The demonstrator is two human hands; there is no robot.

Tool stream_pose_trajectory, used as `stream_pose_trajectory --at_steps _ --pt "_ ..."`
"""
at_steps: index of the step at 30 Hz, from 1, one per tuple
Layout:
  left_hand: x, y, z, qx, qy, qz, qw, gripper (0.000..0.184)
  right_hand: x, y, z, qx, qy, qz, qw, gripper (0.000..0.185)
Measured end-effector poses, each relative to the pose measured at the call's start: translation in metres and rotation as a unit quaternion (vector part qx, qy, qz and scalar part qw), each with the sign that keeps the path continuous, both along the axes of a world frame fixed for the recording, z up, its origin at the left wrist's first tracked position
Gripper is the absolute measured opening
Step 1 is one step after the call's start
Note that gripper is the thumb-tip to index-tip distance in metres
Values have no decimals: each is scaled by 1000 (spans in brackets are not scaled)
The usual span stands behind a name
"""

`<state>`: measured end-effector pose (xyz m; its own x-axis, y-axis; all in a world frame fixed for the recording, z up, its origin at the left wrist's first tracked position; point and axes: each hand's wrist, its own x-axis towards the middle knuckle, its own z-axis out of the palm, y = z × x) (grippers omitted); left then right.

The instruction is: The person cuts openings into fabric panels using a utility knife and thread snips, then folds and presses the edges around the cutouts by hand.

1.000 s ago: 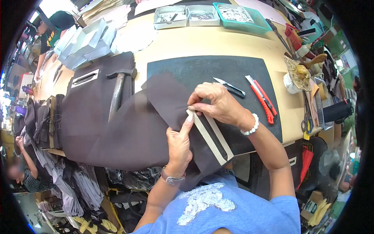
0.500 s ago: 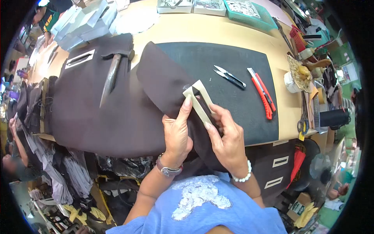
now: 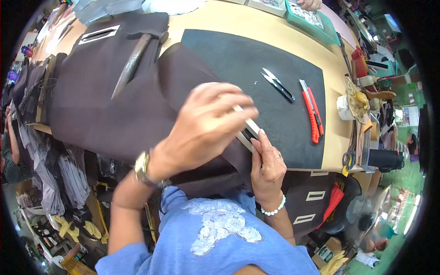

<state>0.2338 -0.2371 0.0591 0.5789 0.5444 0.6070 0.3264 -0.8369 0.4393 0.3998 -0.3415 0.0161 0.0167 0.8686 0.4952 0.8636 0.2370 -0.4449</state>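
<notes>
A cream rectangular frame with a slot through its middle point(image 3: 253, 127) lies against dark brown fabric point(image 3: 185, 68). My right hand point(image 3: 268, 169) pinches its near end between thumb and fingers. Over the far end is my left hand point(image 3: 208, 121), back of the hand upward and fingers curled together; motion blurs them, and what they pinch is hidden. Beneath both hands the fabric bunches at the table edge. Another brown fabric piece point(image 3: 91, 96) lies flat to the left, with a similar cream frame point(image 3: 98, 35) and a hammer point(image 3: 133, 64) on top.
On the black mat point(image 3: 220, 48) are thread snips point(image 3: 278, 85) and a red utility knife point(image 3: 313, 114). A green basket point(image 3: 316, 30) stands at the back, with another person's hand point(image 3: 310, 3) at it. A white pot point(image 3: 343, 107) and scissors point(image 3: 349, 158) sit along the right edge.
My left hand has left its thumb grip on the frame's side and swung up over the far end. My right hand has slid toward the near end. The view has shifted slightly.
</notes>
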Motion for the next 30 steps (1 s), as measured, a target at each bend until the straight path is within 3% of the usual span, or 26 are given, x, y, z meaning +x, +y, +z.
stream_pose_trajectory --at_steps 3,10,19,28,30 --pt "11 31 -9 -82 182 -189 961 22 4 1 -5 17 -21 -2 1000 34" --pt "23 66 -19 -217 296 -284 886 14 14 1 -10 21 -15 -7 1000 35" --pt "18 71 -31 -185 256 -305 899 12 28 5 -12 24 6 54 998 36" --pt "-3 66 -49 -138 128 -271 944 9 51 -8 -5 15 -114 165 980 35" --pt "-4 65 -48 -139 131 -266 945 9 53 -15 -11 26 -89 162 982 32"
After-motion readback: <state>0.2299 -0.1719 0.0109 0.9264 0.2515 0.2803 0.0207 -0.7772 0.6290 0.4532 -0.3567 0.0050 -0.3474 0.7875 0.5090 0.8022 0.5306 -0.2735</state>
